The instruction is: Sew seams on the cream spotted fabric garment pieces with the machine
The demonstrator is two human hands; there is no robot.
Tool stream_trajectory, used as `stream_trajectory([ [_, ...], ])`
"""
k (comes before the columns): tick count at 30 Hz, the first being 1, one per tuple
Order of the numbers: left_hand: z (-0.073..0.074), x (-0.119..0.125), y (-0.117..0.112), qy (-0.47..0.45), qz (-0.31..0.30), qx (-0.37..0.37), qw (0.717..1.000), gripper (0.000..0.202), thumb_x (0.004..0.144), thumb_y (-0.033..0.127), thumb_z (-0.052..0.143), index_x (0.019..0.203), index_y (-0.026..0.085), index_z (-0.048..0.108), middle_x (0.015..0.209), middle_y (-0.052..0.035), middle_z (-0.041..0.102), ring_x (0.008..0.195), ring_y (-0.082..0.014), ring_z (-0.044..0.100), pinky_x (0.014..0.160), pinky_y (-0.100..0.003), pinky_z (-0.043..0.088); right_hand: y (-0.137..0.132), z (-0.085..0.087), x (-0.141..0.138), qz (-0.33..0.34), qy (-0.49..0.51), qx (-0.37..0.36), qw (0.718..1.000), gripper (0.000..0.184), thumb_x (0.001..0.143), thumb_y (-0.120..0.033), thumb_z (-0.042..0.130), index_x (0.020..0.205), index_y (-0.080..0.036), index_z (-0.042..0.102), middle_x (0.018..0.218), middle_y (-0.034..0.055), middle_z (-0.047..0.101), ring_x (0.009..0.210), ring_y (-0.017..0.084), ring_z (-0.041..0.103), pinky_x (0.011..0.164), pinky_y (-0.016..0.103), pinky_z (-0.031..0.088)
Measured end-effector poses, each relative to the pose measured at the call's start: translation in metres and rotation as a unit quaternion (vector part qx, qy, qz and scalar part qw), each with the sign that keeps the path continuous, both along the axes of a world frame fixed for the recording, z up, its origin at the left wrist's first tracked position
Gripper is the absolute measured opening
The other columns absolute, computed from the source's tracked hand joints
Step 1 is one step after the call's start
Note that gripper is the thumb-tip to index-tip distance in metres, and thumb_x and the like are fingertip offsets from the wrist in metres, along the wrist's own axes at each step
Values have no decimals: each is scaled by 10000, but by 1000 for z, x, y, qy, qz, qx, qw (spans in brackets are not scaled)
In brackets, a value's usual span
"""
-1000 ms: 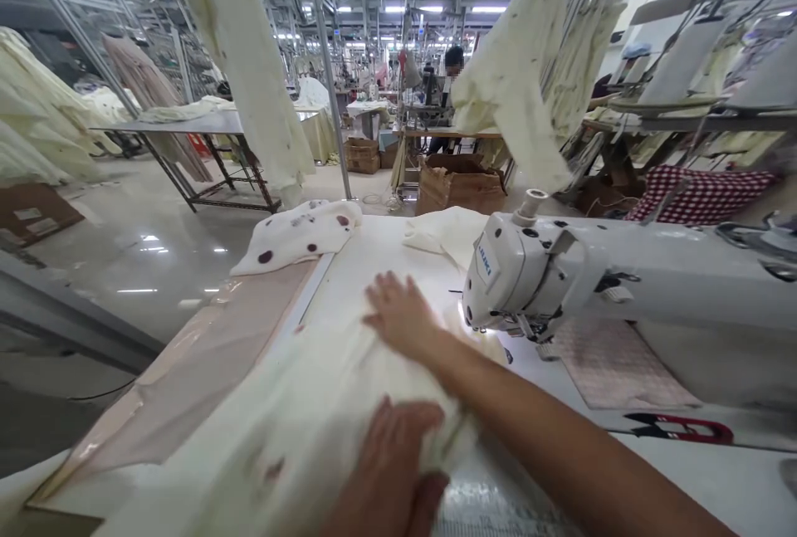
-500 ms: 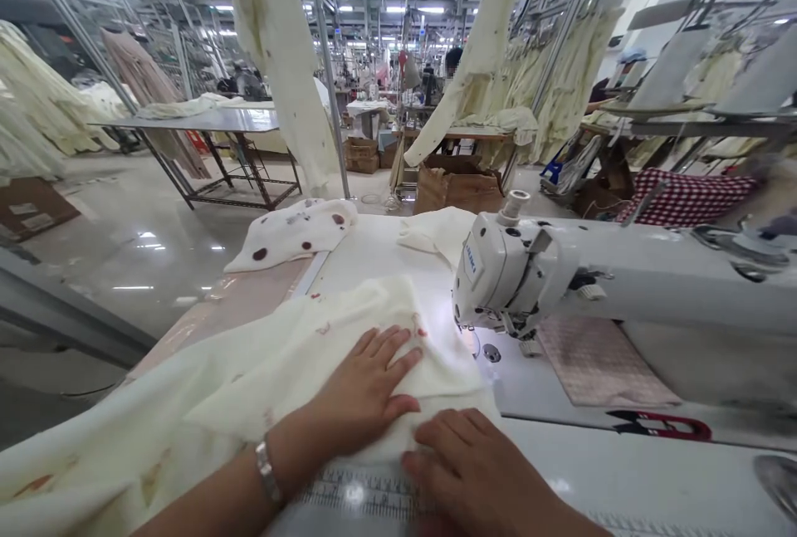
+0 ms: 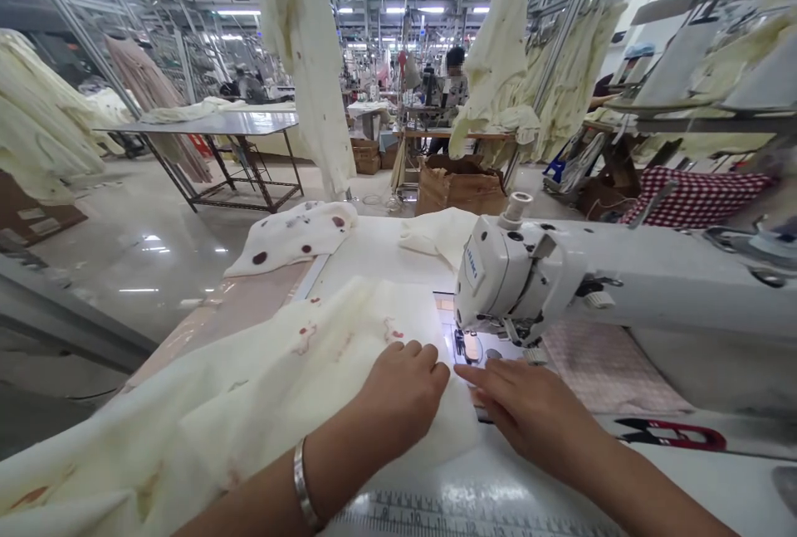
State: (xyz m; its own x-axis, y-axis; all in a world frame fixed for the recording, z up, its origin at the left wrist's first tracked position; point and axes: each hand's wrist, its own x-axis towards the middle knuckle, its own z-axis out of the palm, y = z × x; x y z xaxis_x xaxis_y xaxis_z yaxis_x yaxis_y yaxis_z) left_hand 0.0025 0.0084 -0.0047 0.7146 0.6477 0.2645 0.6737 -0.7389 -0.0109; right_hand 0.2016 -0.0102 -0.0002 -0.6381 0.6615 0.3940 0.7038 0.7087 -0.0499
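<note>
A cream printed fabric lies spread over the sewing table, running off to the lower left. My left hand rests flat on its right edge, fingers curled down, a silver bangle on the wrist. My right hand lies just right of it with fingers stretched toward the needle plate, touching the fabric's edge. The white sewing machine stands right behind both hands, its head above the plate.
Red-handled snips lie on the table at the right, near a pink quilted pad. A spotted fabric piece and a cream piece sit at the table's far end. Garments hang overhead; a person works far behind.
The fabric has been slid right toward the needle. My left hand moved right along its edge, and my right hand went up from the near edge to the needle plate.
</note>
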Motion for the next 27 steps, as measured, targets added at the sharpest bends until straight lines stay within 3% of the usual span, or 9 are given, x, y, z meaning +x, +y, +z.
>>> stream_trajectory([
  [5, -17, -4, 6, -134, 7, -3, 991, 185, 816, 128, 394, 675, 164, 508, 644, -21, 506, 579, -155, 498, 527, -272, 424, 1, -11, 2, 18, -34, 3, 999, 419, 829, -44, 364, 1154, -249, 530, 652, -16, 508, 558, 152, 438, 514, 273, 268],
  [10, -19, -7, 11, -141, 47, -65, 987, 79, 805, 153, 458, 789, 172, 533, 734, 2, 572, 658, -138, 555, 590, -246, 453, -2, -17, 8, 39, -21, -26, 999, 191, 914, -205, 439, 807, -243, 592, 612, -31, 444, 533, 121, 376, 494, 253, 235],
  [14, -18, -6, 11, -129, 57, -89, 986, 50, 789, 149, 495, 786, 175, 538, 746, 7, 577, 673, -145, 559, 600, -254, 450, -9, -16, -7, 97, 57, -57, 992, 286, 933, -211, 337, 833, -239, 603, 617, -11, 466, 562, 144, 375, 519, 290, 241],
  [17, -18, -6, 10, -120, 57, -85, 987, 60, 805, 151, 483, 795, 171, 539, 749, -1, 568, 677, -151, 552, 602, -264, 447, -11, -9, -13, 80, 114, -108, 984, 466, 980, -344, 255, 623, -182, 506, 588, -8, 459, 553, 126, 417, 517, 270, 319],
  [19, -17, -6, 8, -111, 48, -73, 990, 79, 817, 151, 461, 800, 166, 537, 749, -9, 558, 675, -155, 541, 597, -271, 440, -10, -1, -8, 63, 154, -154, 974, 579, 1002, -312, 93, 567, -178, 450, 550, -19, 432, 507, 93, 442, 489, 216, 366],
  [20, -17, -5, 7, -107, 41, -65, 991, 89, 821, 150, 452, 793, 165, 536, 744, -13, 551, 672, -158, 534, 594, -276, 436, -10, 2, -4, 60, 169, -169, 969, 613, 999, -296, 35, 567, -179, 454, 540, -22, 428, 489, 80, 452, 475, 192, 378],
  [22, -16, -5, 5, -95, 18, -52, 994, 112, 823, 146, 443, 756, 165, 530, 729, -21, 539, 664, -164, 514, 591, -286, 422, -8, 7, 7, 55, 184, -177, 965, 583, 1004, -339, 103, 628, -184, 521, 555, -22, 460, 501, 80, 484, 475, 180, 400],
  [25, -17, -4, 2, -92, -35, 17, 995, 151, 812, 121, 436, 690, 172, 508, 676, -20, 510, 625, -162, 464, 566, -288, 375, -6, 4, 16, 28, 142, -85, 986, 269, 973, -308, 365, 927, -184, 599, 690, 8, 563, 609, 116, 531, 535, 222, 415],
  [27, -18, -4, 0, -101, -67, 81, 989, 168, 794, 87, 433, 660, 176, 481, 637, -7, 472, 592, -153, 416, 544, -284, 332, -5, -3, 14, 14, 103, -16, 994, 210, 947, -207, 410, 1092, -171, 558, 786, 41, 596, 682, 147, 533, 581, 264, 396],
])
